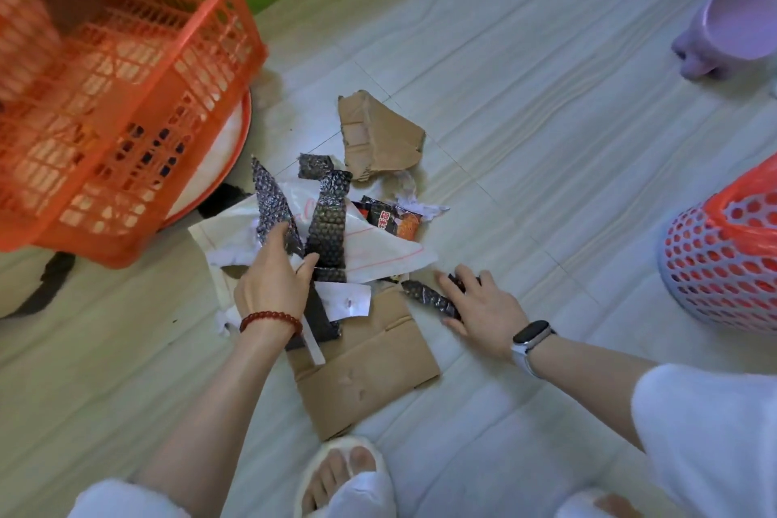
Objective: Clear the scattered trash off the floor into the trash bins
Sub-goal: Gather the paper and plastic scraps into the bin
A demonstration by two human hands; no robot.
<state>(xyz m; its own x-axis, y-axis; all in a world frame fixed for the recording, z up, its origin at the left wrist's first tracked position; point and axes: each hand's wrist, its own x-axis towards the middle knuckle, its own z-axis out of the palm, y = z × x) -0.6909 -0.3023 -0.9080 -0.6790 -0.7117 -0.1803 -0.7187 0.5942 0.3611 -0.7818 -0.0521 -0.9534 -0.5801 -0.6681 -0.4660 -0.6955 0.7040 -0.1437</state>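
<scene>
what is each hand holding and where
Left hand grips a black bubble wrap strip at its lower end; right hand rests on another black strip, near its right end.

The light is soft and bright, with faint shadows. The orange basket (113, 88) looks blurry. The floor (546, 139) lines bend near the edges.

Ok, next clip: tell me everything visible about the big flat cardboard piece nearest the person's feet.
The flat cardboard piece is brown, corrugated-looking, with fold creases and a few small dents. It lies flat on the pale floor, its near corner by a slippered foot. Its far end is buried under white paper and black bubble wrap. The left hand reaches into that pile; whether it touches the cardboard is unclear.
</scene>
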